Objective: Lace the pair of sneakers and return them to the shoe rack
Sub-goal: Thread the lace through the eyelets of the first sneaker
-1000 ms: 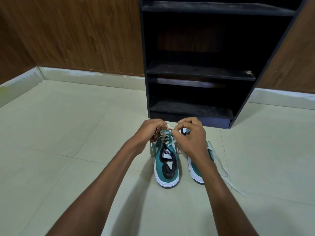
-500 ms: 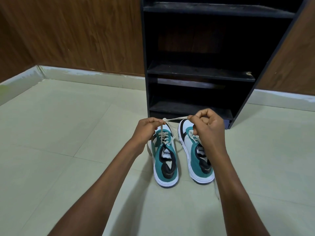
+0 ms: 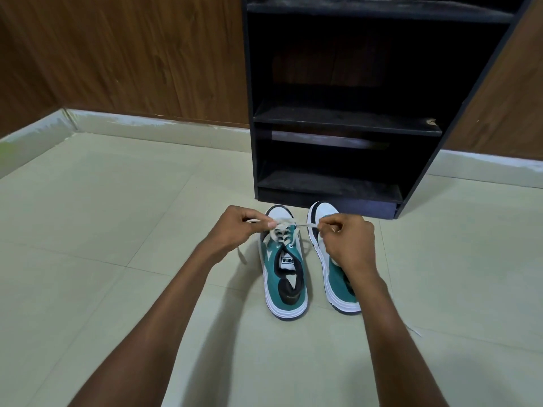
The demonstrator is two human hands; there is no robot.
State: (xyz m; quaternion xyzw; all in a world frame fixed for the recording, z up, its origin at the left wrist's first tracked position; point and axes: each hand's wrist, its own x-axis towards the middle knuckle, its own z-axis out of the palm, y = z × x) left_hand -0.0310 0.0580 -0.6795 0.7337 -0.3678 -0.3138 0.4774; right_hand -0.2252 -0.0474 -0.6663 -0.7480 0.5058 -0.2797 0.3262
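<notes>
A white lace (image 3: 305, 224) is held taut between left hand (image 3: 235, 230) and right hand (image 3: 348, 240) over the left sneaker (image 3: 283, 268), the black rack (image 3: 346, 118) at twelve o'clock

The right hand (image 3: 348, 242) hides the right sneaker's (image 3: 332, 277) laces, while the shoe rack (image 3: 346, 118) (upper shelves) is cut off.

Two sneakers (image 3: 284, 268), one shoe rack (image 3: 346, 118), two hands (image 3: 235, 230).
</notes>
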